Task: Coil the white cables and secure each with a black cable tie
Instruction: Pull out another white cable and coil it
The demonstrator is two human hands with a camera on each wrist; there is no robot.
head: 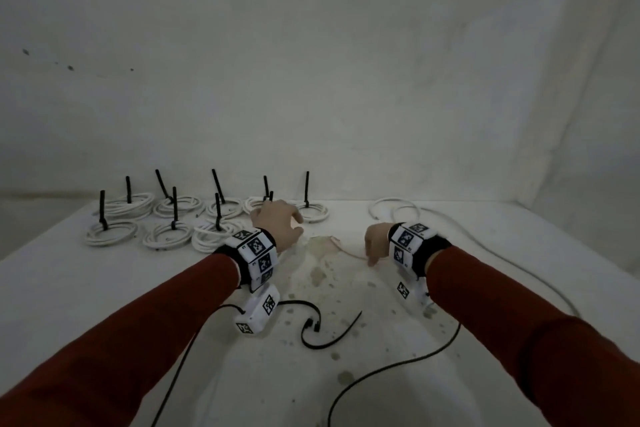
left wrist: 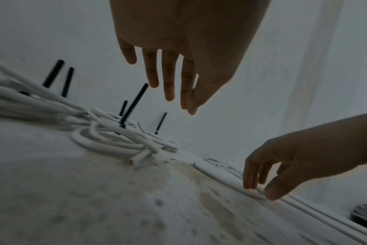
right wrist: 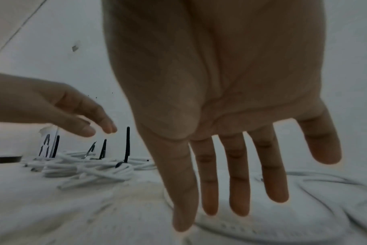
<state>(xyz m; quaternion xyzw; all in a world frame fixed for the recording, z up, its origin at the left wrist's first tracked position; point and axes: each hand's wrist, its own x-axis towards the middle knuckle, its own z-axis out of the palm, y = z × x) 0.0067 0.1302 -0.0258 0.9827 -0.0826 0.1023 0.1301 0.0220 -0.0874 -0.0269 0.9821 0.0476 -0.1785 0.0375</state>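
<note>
Several white cable coils point(head: 173, 222) lie at the back left of the table, each with a black tie sticking upright; they also show as coils point(left wrist: 115, 140) and coils point(right wrist: 84, 169). My left hand point(head: 280, 225) hovers open just right of them, fingers point(left wrist: 170, 79) straight, holding nothing. A loose white cable point(head: 391, 208) loops at the back right and trails along the table's right side. My right hand point(head: 375, 246) reaches down with straight fingers point(right wrist: 237, 182); its fingertips point(left wrist: 249, 182) touch the cable's end point(left wrist: 220, 175). A loose black cable tie point(head: 341, 333) lies near me.
The white table point(head: 104, 288) has a stained brown patch point(head: 329, 274) between my hands. Black wires point(head: 398, 364) from the wrist cameras trail across the near part. A pale wall point(head: 311, 80) stands close behind the coils.
</note>
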